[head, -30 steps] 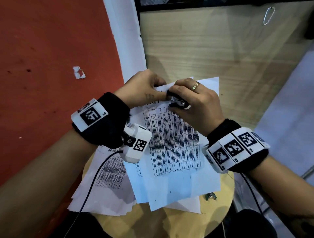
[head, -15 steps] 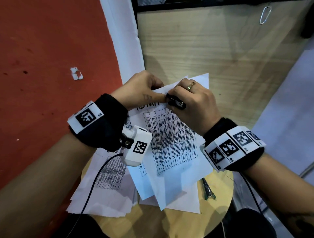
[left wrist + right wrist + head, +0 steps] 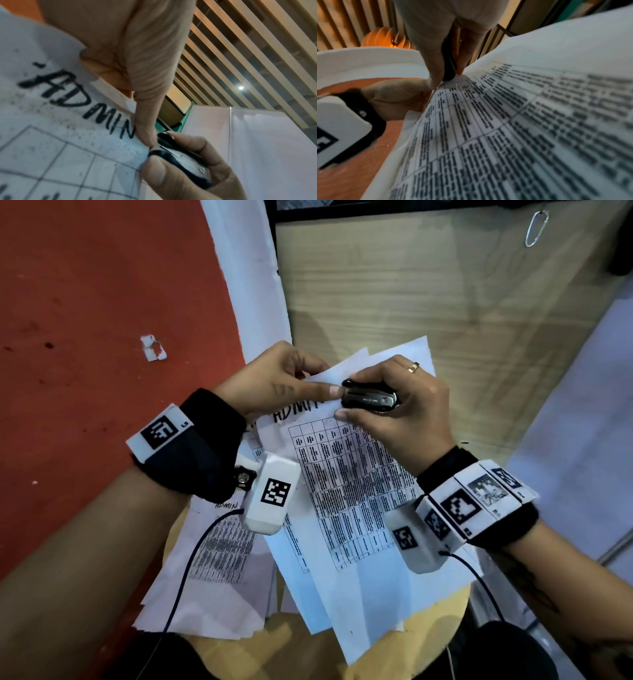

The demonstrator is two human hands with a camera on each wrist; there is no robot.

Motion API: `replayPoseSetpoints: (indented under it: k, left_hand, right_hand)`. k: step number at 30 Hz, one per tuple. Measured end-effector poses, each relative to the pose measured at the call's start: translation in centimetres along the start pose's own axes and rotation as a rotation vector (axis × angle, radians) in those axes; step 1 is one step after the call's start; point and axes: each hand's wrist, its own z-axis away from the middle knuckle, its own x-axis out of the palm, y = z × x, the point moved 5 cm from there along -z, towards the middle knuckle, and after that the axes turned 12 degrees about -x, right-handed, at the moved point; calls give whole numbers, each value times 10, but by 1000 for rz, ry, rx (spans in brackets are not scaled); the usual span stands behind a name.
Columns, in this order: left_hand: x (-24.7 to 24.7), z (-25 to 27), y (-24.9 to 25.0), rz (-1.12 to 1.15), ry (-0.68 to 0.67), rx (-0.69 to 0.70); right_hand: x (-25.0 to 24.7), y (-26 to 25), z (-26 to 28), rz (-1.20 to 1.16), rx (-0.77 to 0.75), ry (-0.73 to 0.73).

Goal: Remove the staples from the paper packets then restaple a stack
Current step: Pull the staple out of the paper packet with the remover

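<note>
- Left hand [image 3: 274, 381] pinches the packet's [image 3: 356, 491] top corner, raised over the bench [image 3: 428, 642].
- Right hand [image 3: 404, 405] squeezes a staple remover [image 3: 370, 399] there.
- Loose sheets [image 3: 212, 570] lie below; restapling likely remains.

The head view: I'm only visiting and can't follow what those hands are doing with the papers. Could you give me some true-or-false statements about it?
1. The right hand grips a black staple remover. True.
2. The left hand lies flat and holds nothing. False: it pinches the top edge of the paper packet.
3. The packet reads "ADMIN" in handwriting. True.
4. The remover's grip sits at the packet's bottom corner. False: it is at the top edge, beside the left thumb.
</note>
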Motion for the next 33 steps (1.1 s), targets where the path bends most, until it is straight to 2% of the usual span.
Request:
replayPoseSetpoints:
  k: [6, 11, 15, 18, 20, 22, 26, 30, 33]
  left_hand:
    - [1, 2, -2, 91, -26, -9]
    - [2, 1, -3, 8, 118, 13]
    - [2, -1, -3, -362, 339, 40]
    - [5, -1, 4, -533, 423, 42]
    - [0, -4, 0, -677, 506, 14]
    - [-9, -4, -7, -707, 524, -21]
    - [-17, -11, -26, -689, 373, -112]
    - [-13, -23, -29, -766, 269, -106]
    - [-13, -28, -30, -766, 301, -72]
  right_hand:
    - [-4, 0, 1, -119, 67, 62]
    - [-3, 1, 1, -113, 98, 69]
    - [2, 1, 1, 59, 14, 50]
    - [8, 2, 3, 199, -24, 33]
    - [3, 7, 5, 188, 34, 86]
    - [0, 14, 8, 147, 98, 96]
    - [18, 29, 15, 192, 216, -137]
    - [34, 30, 2, 145, 155, -304]
    - [44, 34, -16, 177, 122, -509]
